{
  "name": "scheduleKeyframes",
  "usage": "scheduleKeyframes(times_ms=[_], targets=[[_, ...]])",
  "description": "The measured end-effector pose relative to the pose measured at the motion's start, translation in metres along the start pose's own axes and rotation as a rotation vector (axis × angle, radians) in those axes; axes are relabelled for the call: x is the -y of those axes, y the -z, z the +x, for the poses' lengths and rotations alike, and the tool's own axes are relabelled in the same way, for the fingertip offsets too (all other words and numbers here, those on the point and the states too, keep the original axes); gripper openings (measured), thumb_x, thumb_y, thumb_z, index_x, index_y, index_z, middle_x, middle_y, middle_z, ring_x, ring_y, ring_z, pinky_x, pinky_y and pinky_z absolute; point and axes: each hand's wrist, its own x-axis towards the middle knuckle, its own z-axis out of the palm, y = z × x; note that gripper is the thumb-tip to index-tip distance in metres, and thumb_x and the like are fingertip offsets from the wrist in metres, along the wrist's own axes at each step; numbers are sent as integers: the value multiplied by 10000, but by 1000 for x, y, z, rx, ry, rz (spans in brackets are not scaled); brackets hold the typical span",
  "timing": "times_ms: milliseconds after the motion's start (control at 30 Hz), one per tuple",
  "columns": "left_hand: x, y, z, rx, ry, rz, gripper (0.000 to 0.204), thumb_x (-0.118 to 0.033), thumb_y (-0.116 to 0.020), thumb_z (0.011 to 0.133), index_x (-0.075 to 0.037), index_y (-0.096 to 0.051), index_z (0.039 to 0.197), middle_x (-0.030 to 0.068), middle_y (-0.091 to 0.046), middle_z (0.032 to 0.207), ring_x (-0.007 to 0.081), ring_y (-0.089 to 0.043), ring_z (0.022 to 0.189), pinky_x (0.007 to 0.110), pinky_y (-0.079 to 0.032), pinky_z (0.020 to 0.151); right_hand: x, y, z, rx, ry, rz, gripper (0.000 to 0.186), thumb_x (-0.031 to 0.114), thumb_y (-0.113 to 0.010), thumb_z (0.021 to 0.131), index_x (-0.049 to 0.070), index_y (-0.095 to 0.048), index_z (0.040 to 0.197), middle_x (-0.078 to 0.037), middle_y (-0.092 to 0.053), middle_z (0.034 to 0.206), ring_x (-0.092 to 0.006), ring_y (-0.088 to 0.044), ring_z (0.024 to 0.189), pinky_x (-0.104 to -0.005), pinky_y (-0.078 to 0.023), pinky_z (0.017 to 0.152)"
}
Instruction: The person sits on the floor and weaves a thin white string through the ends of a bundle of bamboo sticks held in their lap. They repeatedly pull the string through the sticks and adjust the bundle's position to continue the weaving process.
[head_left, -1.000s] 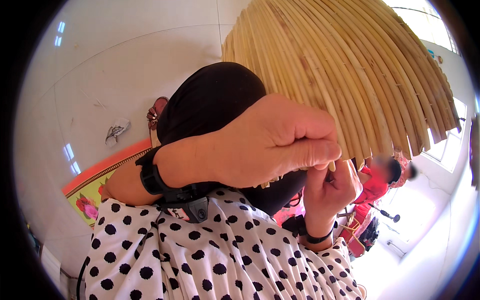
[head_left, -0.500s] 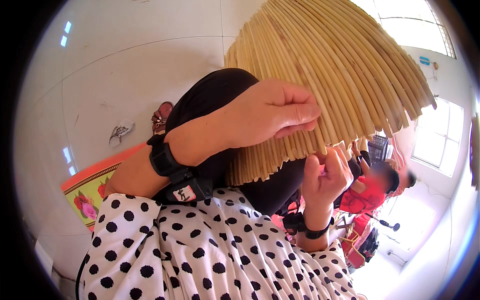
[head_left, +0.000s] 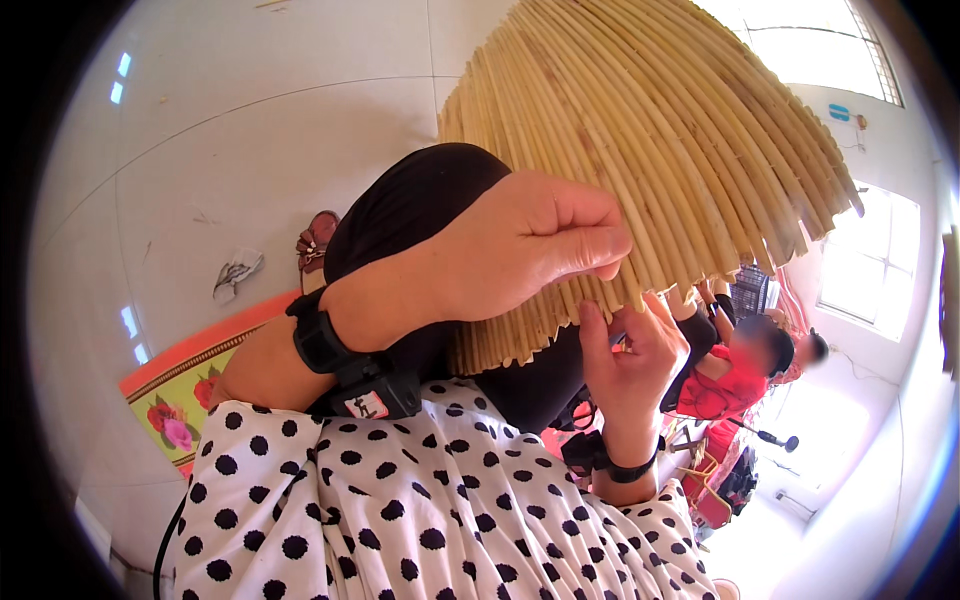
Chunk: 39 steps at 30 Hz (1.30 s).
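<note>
A wide mat of pale, peeled sticks (head_left: 640, 120) fans out over my dark-trousered knees, its sticks lying side by side. My left hand (head_left: 550, 235) rests on top of it near the close edge, thumb and fingers pinched together. Whatever sits in that pinch is too small or too hidden to make out. Below the stick ends is my right hand (head_left: 640, 365), its thumb raised against the edge and its fingers curled partly under the mat. What those fingers hold, if anything, is hidden. Both wrists wear black straps.
A red-bordered floral mat (head_left: 175, 420) lies on the tiled floor at left, near a crumpled scrap (head_left: 237, 275) and a brown shoe (head_left: 317, 240). Off to the right sits a person in red (head_left: 725, 380), by a dark crate (head_left: 752, 292). Windows (head_left: 875, 260) light that side.
The right hand has shifted left along the edge, its thumb now farther from the index finger. My left hand stays pinched, slightly lower and to the left with the mat.
</note>
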Motion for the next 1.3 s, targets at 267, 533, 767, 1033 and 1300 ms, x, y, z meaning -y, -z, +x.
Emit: scheduleKeyframes(times_ms=[267, 533, 767, 1033, 1300], targets=[[2, 2, 4, 20, 8, -22, 295, -205, -539, 1015, -11, -595, 799, -40, -494, 655, 42, -392, 568, 212, -320, 537, 1, 3, 0, 11, -70, 7, 255, 77, -769, 747, 41, -523, 691, -43, -533, 509, -219, -514, 472, -323, -381, 482], [-4, 1, 0, 4, -81, 128, 281, -220, -558, 999, -19, -610, 810, -11, -541, 657, 76, -452, 569, 245, -372, 542, 13, 3, 6, -90, -129, 30, 206, 62, -745, 774, 21, -560, 691, -61, -525, 525, -228, -482, 458, -322, -375, 474], [-11, -5, -7, 99, -320, 492, 280, -218, -572, 982, -13, -611, 795, 20, -592, 680, 112, -508, 572, 289, -410, 537, 7, 9, 0, -12, -143, 19, 291, 33, -757, 759, 36, -490, 641, -57, -480, 492, -232, -444, 447, -336, -349, 450], [-6, 4, -3, 18, 34, 81, 237, -176, -537, 1005, 0, -618, 866, 8, -593, 746, 83, -509, 609, 226, -410, 576, 0, 3, 4, -77, -46, 26, 263, 73, -770, 765, 40, -517, 700, -57, -526, 526, -238, -502, 491, -352, -389, 480], [-8, 20, -28, -281, 314, 174, 202, -69, -505, 947, -6, -601, 1114, 38, -615, 947, 103, -582, 719, 233, -476, 680, -10, -10, -4, -160, -147, 107, 242, 114, -788, 730, 9, -684, 922, -28, -581, 569, -197, -570, 554, -308, -444, 530]])
